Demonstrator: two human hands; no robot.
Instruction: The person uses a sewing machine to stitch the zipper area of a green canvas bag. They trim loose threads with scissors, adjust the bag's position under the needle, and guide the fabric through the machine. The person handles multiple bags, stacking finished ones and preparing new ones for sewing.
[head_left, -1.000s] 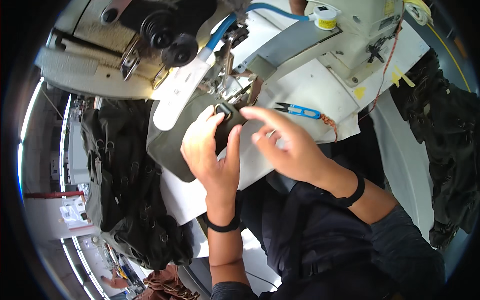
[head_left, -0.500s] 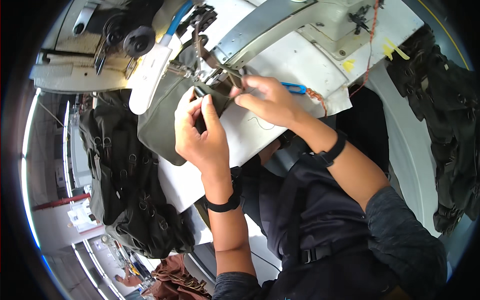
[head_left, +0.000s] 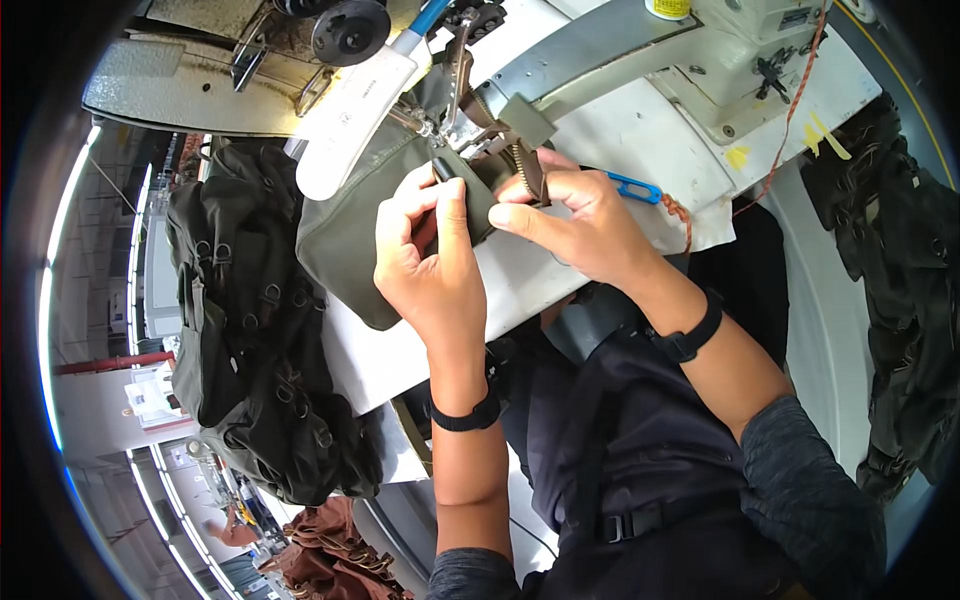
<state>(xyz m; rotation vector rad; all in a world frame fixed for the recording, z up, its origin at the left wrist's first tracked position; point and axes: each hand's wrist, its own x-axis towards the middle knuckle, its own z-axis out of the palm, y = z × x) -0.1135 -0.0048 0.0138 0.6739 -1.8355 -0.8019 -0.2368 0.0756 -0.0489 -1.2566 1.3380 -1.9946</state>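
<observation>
My left hand (head_left: 430, 240) is closed on an olive fabric piece (head_left: 355, 245), thumb and fingers beside a small dark cylindrical bit (head_left: 443, 168). My right hand (head_left: 565, 220) pinches that piece's right edge, beside a brown strip with zipper-like teeth (head_left: 530, 175); its fingertips are partly hidden. The fabric lies under the sewing machine's needle and foot area (head_left: 430, 130), with a white lever-like plate (head_left: 350, 125) to its left. Blue thread snips (head_left: 645, 190) with a braided orange cord lie just right of my right hand, partly covered by it.
Dark olive bags with rings (head_left: 250, 320) hang at the left, more (head_left: 910, 290) at the right. The white table (head_left: 370, 380) bears the grey machine body (head_left: 730, 60). Reddish-brown bags (head_left: 320, 550) are at lower left, near a distant co-worker (head_left: 235, 530).
My right hand has moved left from open air onto the fabric's edge and closed there. My left hand still holds the piece, its fingers now higher around the dark bit.
</observation>
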